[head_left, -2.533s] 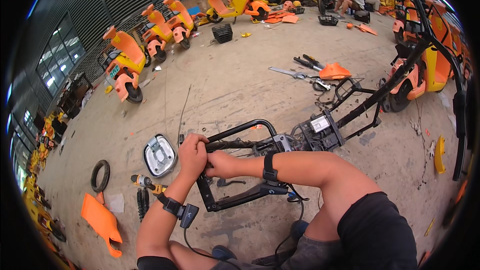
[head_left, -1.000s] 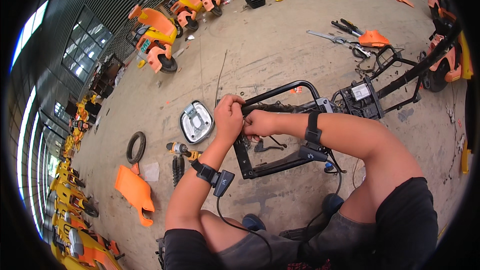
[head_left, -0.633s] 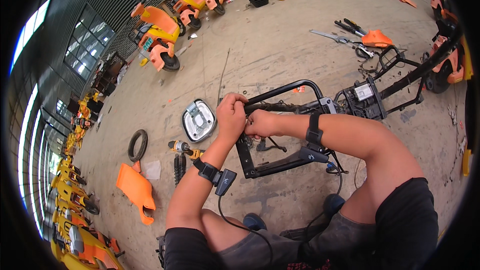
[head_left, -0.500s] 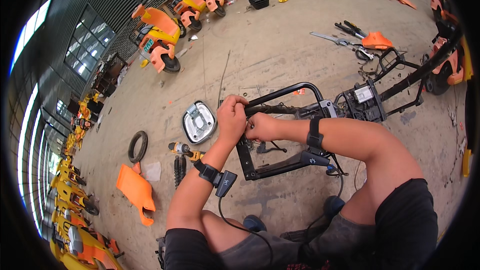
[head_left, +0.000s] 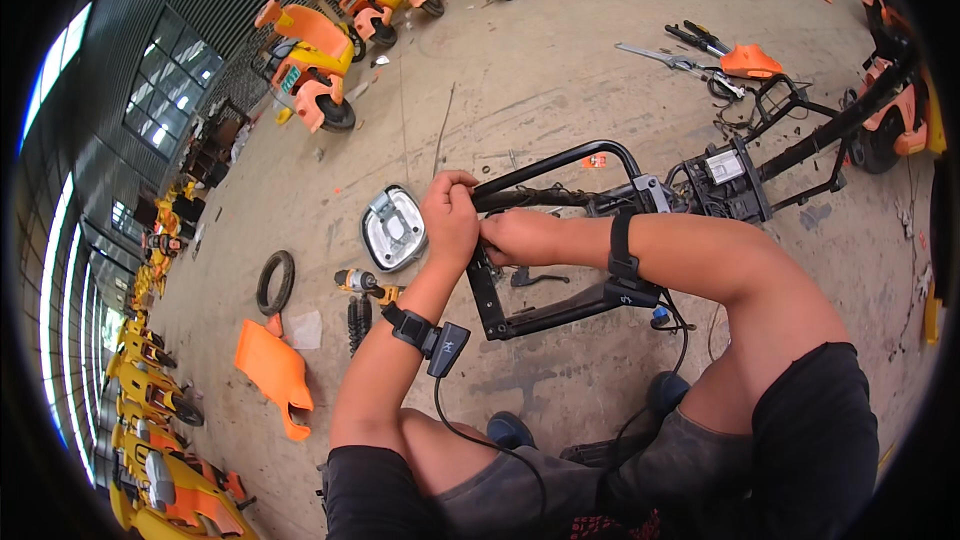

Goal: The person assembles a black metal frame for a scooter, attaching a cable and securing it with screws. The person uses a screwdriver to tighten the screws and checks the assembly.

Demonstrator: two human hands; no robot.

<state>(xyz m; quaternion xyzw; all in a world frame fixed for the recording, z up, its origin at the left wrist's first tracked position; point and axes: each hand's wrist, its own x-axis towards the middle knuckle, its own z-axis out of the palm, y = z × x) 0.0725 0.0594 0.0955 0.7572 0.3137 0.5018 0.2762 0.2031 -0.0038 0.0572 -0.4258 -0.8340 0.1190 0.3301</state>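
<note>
close work at the corner: two bare hands meet at the left end of a black frame (head_left: 565,313) on a concrete floor (head_left: 540,70); the step in hand appears to be fine fingerwork there.
left hand (head_left: 450,218): curled over the frame's upper left corner, fingers bent tight around it.
right hand (head_left: 522,237): fingers drawn narrow just beside the left, tips tucked in at the end bar; whether they pinch a small part cannot be told.
next move: seems to call for a firm left hold and small, patient turns of the right fingertips.
frame: bent round tube above, flat drilled bar at the end, dark and scuffed, lying before the person's knees.
inside the loop: a slim, curved lever (head_left: 540,278) rests on the floor.
to the left: a glossy, round-cornered pale shell (head_left: 394,228), a yellow-and-black power drill (head_left: 362,283), a matte rubber tyre (head_left: 275,282) and a smooth orange panel (head_left: 272,365).
</note>
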